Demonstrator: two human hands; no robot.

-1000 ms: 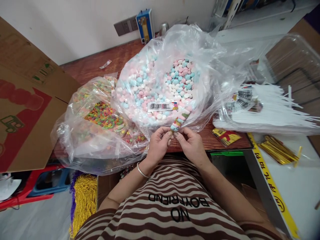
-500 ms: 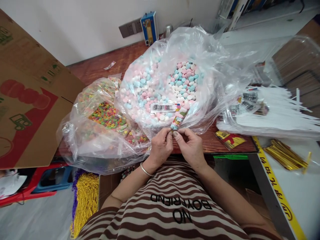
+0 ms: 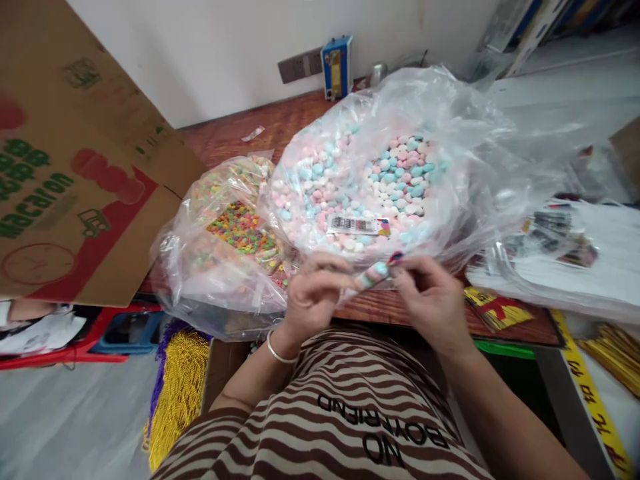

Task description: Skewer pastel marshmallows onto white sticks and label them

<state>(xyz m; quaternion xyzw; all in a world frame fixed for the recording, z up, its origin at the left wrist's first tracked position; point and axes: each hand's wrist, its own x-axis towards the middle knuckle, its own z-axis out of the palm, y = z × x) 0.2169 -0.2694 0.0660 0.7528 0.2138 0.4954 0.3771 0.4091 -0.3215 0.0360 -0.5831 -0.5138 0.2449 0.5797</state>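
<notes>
A slim clear packet of pastel candies stretches between my two hands, tilted up towards the right. My left hand pinches its lower end, and my right hand grips the upper end, where a dark red and blue bit shows. Just beyond them lies a big clear plastic bag of pink, blue and white candies. On that bag rests a flat printed sachet. Left of it, another clear bag contains small colourful ring candies.
A tall cardboard box stands at the left. White sticks lie in a clear tray at the right, near a yellow packet and gold ties. A blue device is against the wall. Yellow bead strings hang below.
My hands have moved apart from their close pinch on the packet. The packet has turned from upright to slanting, its other end now in my right hand. The view has shifted left.
</notes>
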